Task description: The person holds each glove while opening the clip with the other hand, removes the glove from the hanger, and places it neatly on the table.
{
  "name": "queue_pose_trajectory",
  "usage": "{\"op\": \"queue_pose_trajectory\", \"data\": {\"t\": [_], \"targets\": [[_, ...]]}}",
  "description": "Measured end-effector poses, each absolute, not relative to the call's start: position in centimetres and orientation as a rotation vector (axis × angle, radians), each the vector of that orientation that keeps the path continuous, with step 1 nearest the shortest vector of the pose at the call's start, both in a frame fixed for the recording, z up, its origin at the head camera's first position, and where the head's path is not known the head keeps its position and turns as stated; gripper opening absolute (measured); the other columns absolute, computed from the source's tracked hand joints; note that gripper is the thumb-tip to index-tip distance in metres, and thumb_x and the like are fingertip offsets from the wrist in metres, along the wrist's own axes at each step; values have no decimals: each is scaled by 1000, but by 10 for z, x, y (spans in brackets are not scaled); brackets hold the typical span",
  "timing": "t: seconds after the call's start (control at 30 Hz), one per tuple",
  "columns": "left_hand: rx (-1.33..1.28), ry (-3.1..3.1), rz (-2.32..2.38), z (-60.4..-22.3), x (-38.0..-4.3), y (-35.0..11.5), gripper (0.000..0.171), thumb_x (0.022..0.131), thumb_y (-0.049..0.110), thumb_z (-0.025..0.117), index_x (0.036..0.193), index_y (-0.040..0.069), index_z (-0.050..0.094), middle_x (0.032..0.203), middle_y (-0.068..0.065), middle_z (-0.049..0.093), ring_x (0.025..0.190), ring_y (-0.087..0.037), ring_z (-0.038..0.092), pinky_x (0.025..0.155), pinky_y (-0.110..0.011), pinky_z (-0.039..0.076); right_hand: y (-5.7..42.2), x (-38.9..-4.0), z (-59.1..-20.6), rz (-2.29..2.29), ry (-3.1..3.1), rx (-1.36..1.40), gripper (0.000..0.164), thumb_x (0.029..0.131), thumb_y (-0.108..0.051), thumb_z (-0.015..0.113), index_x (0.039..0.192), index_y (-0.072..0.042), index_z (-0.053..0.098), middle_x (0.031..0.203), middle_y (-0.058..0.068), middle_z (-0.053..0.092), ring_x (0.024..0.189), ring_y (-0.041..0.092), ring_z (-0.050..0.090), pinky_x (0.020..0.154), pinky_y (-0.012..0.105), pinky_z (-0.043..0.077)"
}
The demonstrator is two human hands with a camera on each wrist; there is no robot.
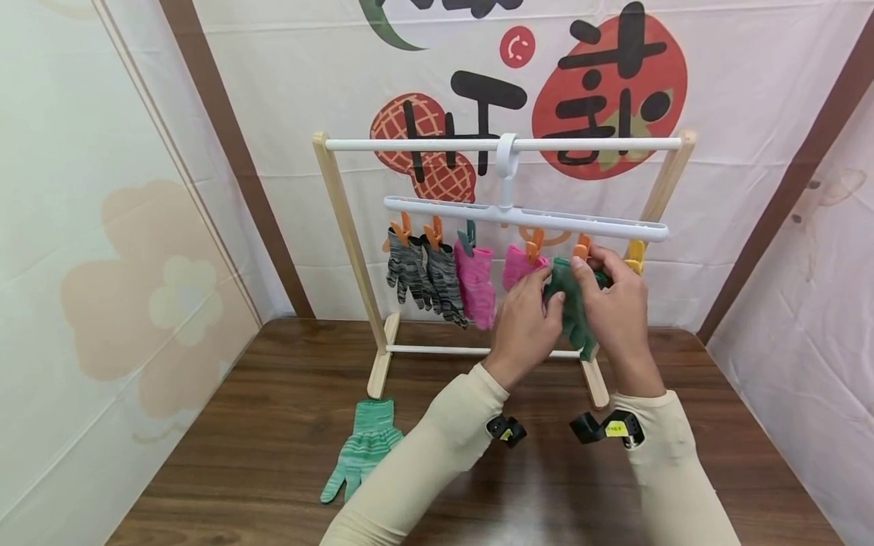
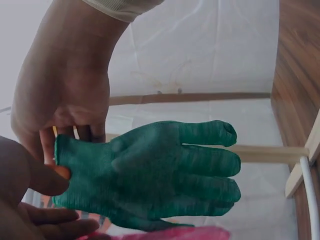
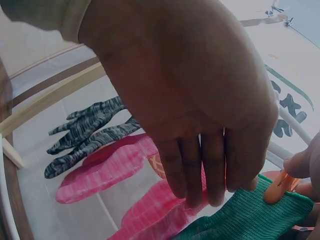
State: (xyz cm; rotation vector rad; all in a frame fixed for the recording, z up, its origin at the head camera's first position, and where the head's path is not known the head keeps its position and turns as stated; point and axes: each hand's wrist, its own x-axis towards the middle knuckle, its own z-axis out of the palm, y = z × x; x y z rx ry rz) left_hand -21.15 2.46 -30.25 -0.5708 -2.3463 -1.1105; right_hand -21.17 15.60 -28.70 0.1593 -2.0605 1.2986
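Observation:
A green knitted glove [image 1: 570,303] hangs cuff up from the white hanger [image 1: 478,211]. An orange clothespin [image 3: 280,187] bites its cuff, and my right hand [image 1: 620,307] pinches that clothespin between thumb and finger. My left hand [image 1: 526,326] is at the glove's left side, its fingers fairly straight and the fingertips by the cuff. In the left wrist view the left thumb [image 2: 35,172] lies near the cuff, while the other left fingers sit apart from the thumb. Whether the left thumb presses the cloth, I cannot tell. A pink glove [image 1: 522,265] hangs behind the left hand.
Two grey-black gloves [image 1: 410,269] and another pink glove [image 1: 476,284] hang from clothespins further left. A yellow clothespin [image 1: 636,256] is at the hanger's right end. The wooden stand [image 1: 350,243] holds the hanger. A light green glove [image 1: 365,447] lies on the brown table [image 1: 259,432].

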Motion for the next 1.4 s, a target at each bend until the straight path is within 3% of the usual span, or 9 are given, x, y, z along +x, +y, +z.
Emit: {"op": "queue_pose_trajectory", "data": {"t": [0.17, 0.53, 0.67, 0.8, 1.03, 1.4], "targets": [[-498, -2315, -1262, -304, -213, 28, 36, 102, 18, 61, 136, 4, 60, 131, -8, 66, 119, -23, 61, 98, -39, 49, 156, -209, -285, 1325, -2084, 167, 42, 102, -33, 62, 129, -1, 67, 105, 15, 68, 93, 16, 53, 80, 27, 41], [-498, -2179, -1332, -306, -222, 25, 18, 99, 17, 68, 111, 5, 70, 94, -6, 72, 82, -15, 65, 70, -26, 48, 156, -211, -281, 1309, -2098, 188, 43, 102, -35, 61, 127, 0, 67, 106, 15, 70, 95, 14, 56, 80, 25, 42], [-494, -2184, -1276, -308, -224, 24, 13, 98, 18, 69, 101, 6, 72, 86, -5, 70, 75, -14, 61, 67, -25, 46, 154, -213, -280, 1347, -2100, 201, 48, 103, -38, 60, 132, -1, 64, 113, 14, 72, 102, 16, 61, 90, 29, 47], [-494, -2187, -1259, -308, -225, 23, 11, 98, 18, 70, 100, 7, 72, 82, -3, 68, 71, -13, 60, 64, -24, 44, 151, -215, -276, 1402, -2099, 246, 49, 104, -42, 56, 135, -3, 61, 119, 13, 72, 111, 17, 63, 101, 39, 47], [-532, -2195, -1249, -308, -226, 23, 10, 98, 17, 70, 101, 7, 72, 82, -2, 69, 72, -11, 61, 65, -23, 45, 149, -217, -272, 1441, -2038, 249, 40, 105, -33, 57, 126, 0, 65, 115, 13, 73, 105, 12, 61, 84, 24, 45], [-544, -2216, -1274, -307, -225, 25, 11, 98, 17, 69, 101, 7, 72, 83, -2, 70, 73, -12, 62, 66, -24, 46, 153, -219, -274, 1457, -1973, 240, 35, 104, -34, 60, 123, -7, 73, 114, 9, 75, 109, 13, 63, 87, 27, 47]]}}
